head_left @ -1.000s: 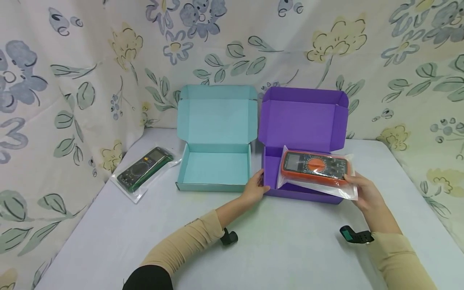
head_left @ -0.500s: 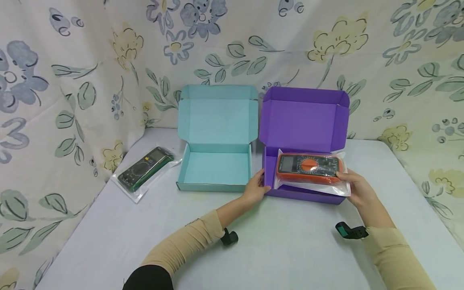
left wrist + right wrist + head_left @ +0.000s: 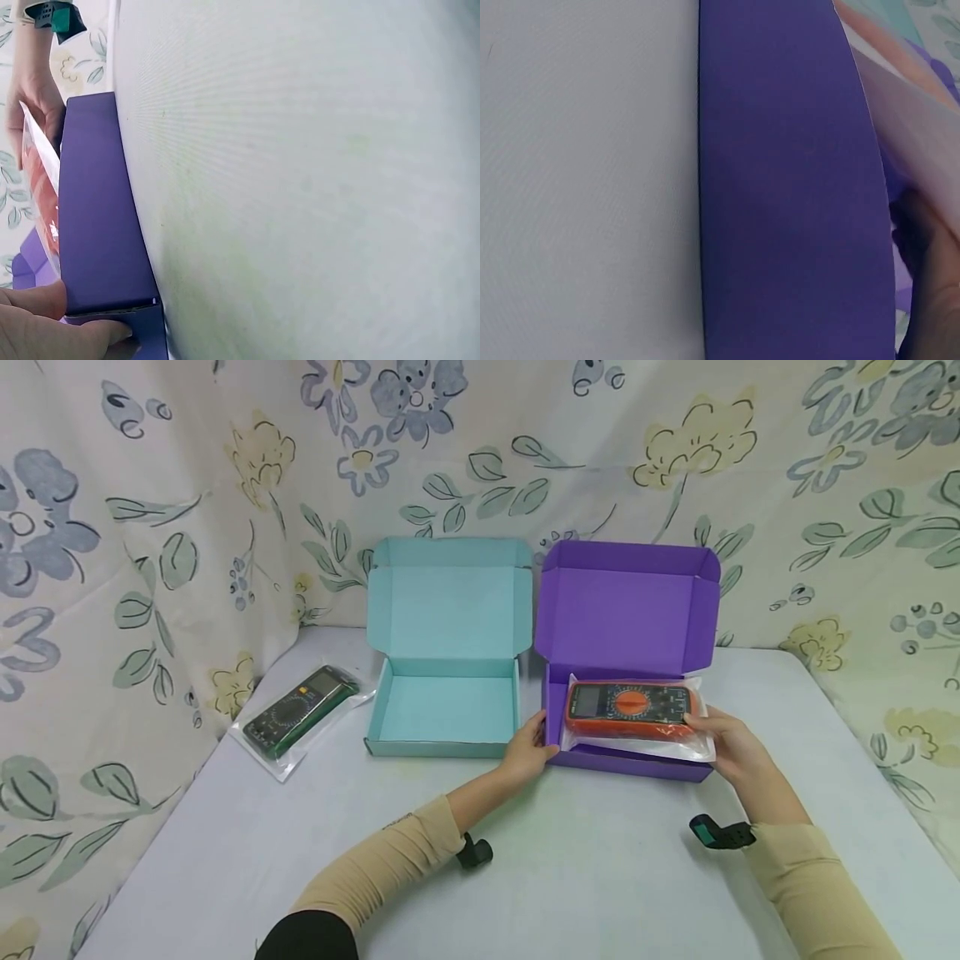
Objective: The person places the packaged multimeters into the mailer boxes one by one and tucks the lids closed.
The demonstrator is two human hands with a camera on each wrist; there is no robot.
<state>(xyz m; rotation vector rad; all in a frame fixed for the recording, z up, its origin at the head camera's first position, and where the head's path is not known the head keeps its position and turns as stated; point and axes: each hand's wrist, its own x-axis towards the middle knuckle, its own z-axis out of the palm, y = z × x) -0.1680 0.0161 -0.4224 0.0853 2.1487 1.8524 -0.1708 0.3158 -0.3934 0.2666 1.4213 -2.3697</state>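
Observation:
An orange multimeter point(image 3: 630, 727) in a clear plastic bag lies tilted over the open purple box point(image 3: 628, 618), partly inside it. My right hand point(image 3: 738, 750) holds its right end, thumb on top and the other fingers hidden beneath. In the right wrist view that hand point(image 3: 934, 274) is at the bag's underside, by the box wall point(image 3: 795, 187). My left hand point(image 3: 525, 752) grips the box's front left corner. The left wrist view has the thumb and fingers point(image 3: 37, 300) pinching that corner, with the bagged meter sticking up above the front wall point(image 3: 101, 202).
An open teal box point(image 3: 442, 710) stands just left of the purple one, its lid up. Farther left, a green multimeter point(image 3: 300, 710) lies in its own clear bag on the white table point(image 3: 420, 877). A flowered cloth point(image 3: 585, 443) hangs behind both boxes.
The bagged orange multimeter has shifted left and slightly lower over the purple box, my right hand moving along with it. My left hand has stayed at the box corner.

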